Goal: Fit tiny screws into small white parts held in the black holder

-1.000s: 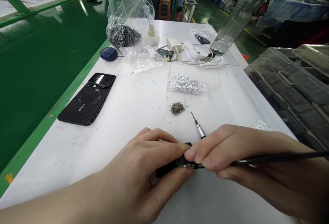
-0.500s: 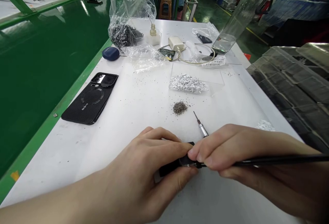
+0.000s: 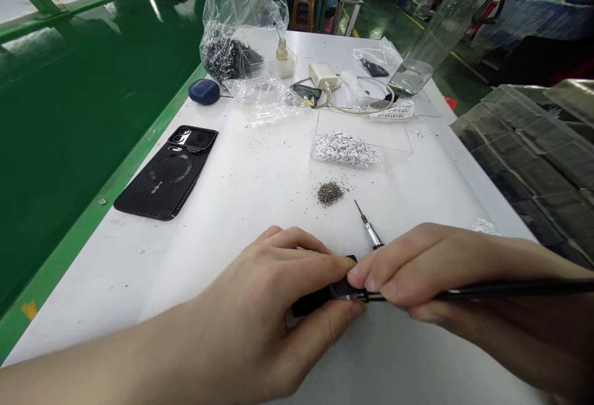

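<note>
My left hand (image 3: 273, 293) is closed around a small black plastic part (image 3: 312, 301), pinching it between thumb and fingers just above the white table. Much of that part is hidden by the fingers. Closed on black tweezers (image 3: 496, 290), my right hand (image 3: 427, 269) brings their thin tips against the part's right end, its fingertips close to the left hand's. A precision screwdriver (image 3: 370, 230) lies just beyond the right hand, its handle covered by that hand. Past its tip is a small pile of tiny screws (image 3: 330, 193).
White bits fill a clear tray (image 3: 346, 149) beyond the screws. A black phone (image 3: 162, 176) lies at left. Farther back are a blue oval case (image 3: 204, 91), a charger (image 3: 323, 75), plastic bags, a small bottle (image 3: 281, 50) and a water bottle (image 3: 429, 39). Clear-lidded boxes (image 3: 524, 145) stand at right.
The view has shifted slightly, so the table and its things sit a little farther right. Both hands keep the same grip, with the tweezers still at the black part.
</note>
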Demonstrator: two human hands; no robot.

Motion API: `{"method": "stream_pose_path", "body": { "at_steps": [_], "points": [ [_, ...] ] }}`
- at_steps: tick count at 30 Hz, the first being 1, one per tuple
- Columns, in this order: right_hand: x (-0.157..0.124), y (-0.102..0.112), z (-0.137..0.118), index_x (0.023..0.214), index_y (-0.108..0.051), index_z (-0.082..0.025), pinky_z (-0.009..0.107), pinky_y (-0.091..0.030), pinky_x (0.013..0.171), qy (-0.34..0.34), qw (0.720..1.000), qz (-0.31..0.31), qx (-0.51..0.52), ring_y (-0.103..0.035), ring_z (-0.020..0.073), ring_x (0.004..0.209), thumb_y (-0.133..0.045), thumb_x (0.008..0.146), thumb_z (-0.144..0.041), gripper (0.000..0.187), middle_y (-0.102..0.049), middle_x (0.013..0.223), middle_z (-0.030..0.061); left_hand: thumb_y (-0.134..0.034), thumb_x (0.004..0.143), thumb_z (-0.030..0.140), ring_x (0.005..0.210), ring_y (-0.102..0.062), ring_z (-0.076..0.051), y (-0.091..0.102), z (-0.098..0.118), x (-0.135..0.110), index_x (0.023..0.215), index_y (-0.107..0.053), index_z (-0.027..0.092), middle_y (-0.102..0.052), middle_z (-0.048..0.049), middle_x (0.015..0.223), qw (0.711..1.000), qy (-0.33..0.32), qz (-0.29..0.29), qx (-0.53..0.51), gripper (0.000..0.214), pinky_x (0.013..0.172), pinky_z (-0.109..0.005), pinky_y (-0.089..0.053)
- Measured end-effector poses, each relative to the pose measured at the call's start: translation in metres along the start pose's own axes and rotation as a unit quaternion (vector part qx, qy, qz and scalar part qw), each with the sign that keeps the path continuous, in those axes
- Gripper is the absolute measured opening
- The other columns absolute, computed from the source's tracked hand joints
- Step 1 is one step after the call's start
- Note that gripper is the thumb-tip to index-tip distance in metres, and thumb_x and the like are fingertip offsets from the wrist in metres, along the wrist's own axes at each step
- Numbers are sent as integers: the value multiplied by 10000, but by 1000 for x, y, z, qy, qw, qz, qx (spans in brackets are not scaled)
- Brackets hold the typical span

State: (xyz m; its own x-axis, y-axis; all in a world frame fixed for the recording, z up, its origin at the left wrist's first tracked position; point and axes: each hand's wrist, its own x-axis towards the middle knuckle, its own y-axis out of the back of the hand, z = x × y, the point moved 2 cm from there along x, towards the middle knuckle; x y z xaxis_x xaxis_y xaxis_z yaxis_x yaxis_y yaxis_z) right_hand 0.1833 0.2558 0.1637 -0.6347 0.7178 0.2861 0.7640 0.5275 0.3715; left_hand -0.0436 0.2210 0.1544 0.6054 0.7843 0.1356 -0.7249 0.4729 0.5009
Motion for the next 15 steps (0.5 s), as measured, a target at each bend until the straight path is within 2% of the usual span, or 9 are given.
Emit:
{"method": "stream_pose_path", "body": {
  "at_steps": [3, 7, 15],
  "points": [
    [-1, 0, 0, 1068, -858, -324, 256, -734, 872, 0, 1000, 6, 2, -889, 227, 954, -714, 1076, -391, 158, -903, 1018, 51, -575, 1093, 150, 933, -742, -211, 0, 1, -2, 988, -741, 130, -731, -44, 814, 1000, 2, 0, -1, 198, 950, -332, -584],
    [0, -1, 1, 1085, -879, -333, 280, -743, 864, -9, 1000, 4, 22, -891, 252, 946, -798, 1029, -291, 108, -906, 1017, 54, -581, 1091, 153, 942, -750, -214, -1, 0, -3, 1002, -742, 143, -747, -47, 834, 1000, 3, 7, -1, 185, 949, -328, -590],
    [-1, 3, -1, 1120, -881, -341, 288, -739, 893, 1, 1000, -2, 8, -890, 250, 972, -805, 1020, -273, 142, -907, 1031, 43, -575, 1089, 146, 965, -752, -206, 0, 1, -1, 1044, -754, 119, -759, -52, 864, 1000, 9, -1, 6, 187, 953, -309, -584]
  ]
}}
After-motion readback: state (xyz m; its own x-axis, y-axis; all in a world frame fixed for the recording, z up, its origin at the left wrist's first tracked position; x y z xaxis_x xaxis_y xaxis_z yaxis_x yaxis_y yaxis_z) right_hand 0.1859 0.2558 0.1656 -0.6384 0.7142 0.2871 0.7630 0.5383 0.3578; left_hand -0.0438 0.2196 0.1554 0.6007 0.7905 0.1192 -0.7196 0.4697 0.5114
